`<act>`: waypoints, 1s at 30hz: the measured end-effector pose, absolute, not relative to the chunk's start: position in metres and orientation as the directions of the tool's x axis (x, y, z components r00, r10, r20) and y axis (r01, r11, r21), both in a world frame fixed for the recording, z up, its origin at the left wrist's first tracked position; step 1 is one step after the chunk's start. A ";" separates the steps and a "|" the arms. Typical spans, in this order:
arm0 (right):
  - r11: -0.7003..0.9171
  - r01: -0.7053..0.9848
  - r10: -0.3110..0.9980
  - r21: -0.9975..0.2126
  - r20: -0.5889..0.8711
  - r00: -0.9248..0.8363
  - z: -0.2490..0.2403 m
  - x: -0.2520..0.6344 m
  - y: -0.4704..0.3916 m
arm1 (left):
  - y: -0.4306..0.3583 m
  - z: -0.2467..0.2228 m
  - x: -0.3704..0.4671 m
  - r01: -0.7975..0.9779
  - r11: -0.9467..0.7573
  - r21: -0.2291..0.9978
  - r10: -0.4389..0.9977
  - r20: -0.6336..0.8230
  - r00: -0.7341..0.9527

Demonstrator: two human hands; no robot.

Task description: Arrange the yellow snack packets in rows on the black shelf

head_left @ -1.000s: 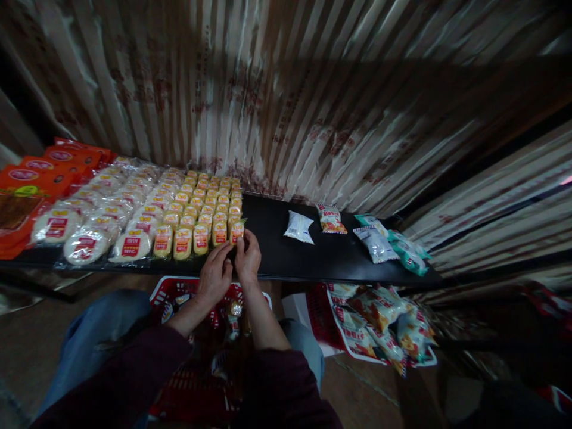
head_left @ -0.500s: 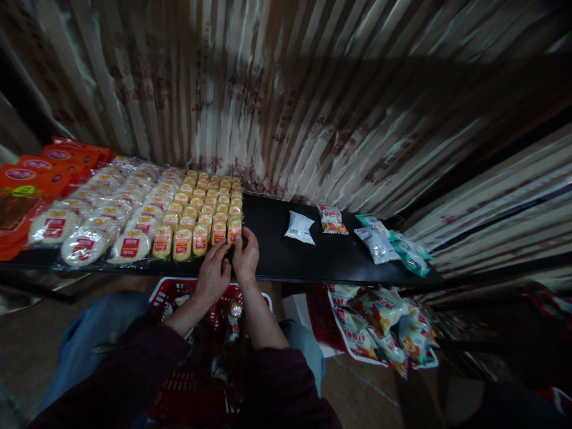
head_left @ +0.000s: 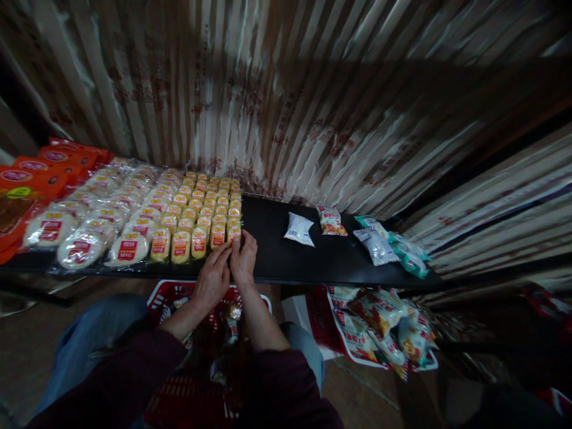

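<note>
Rows of small yellow wrapped cakes [head_left: 181, 245] with red labels stand on a black shelf [head_left: 277, 256]. At the front right corner of these rows is one wrapped cake [head_left: 233, 231], partly hidden by my fingers. My right hand [head_left: 243, 261] is closed around its right side and lower front. From the left, my left hand [head_left: 213, 277] has its fingers drawn together against the lower front of the same cake. The fingertips of both hands nearly meet there.
Round white wrapped cakes [head_left: 83, 247] and orange packets [head_left: 22, 185] lie to the left. A white packet [head_left: 299, 229], a red-and-white packet [head_left: 331, 220] and green packets [head_left: 407, 253] lie rightward. Below are a red basket [head_left: 154, 295] between my knees and another basket [head_left: 337, 328] with snack bags [head_left: 379, 313].
My hands stay at the same front corner cake, with the fingertips slightly closer together. The view has shifted a little. The packets on the shelf have not moved.
</note>
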State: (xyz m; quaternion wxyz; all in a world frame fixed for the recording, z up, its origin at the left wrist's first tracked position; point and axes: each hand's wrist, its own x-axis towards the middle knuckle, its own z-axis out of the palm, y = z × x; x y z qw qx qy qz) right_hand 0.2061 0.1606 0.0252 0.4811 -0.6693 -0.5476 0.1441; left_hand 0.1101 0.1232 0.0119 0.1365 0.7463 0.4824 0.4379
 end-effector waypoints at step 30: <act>-0.017 0.317 0.919 -0.948 0.110 0.379 0.021 0.216 0.185 | 0.122 0.020 0.107 0.804 -0.517 0.292 0.778 0.551 0.300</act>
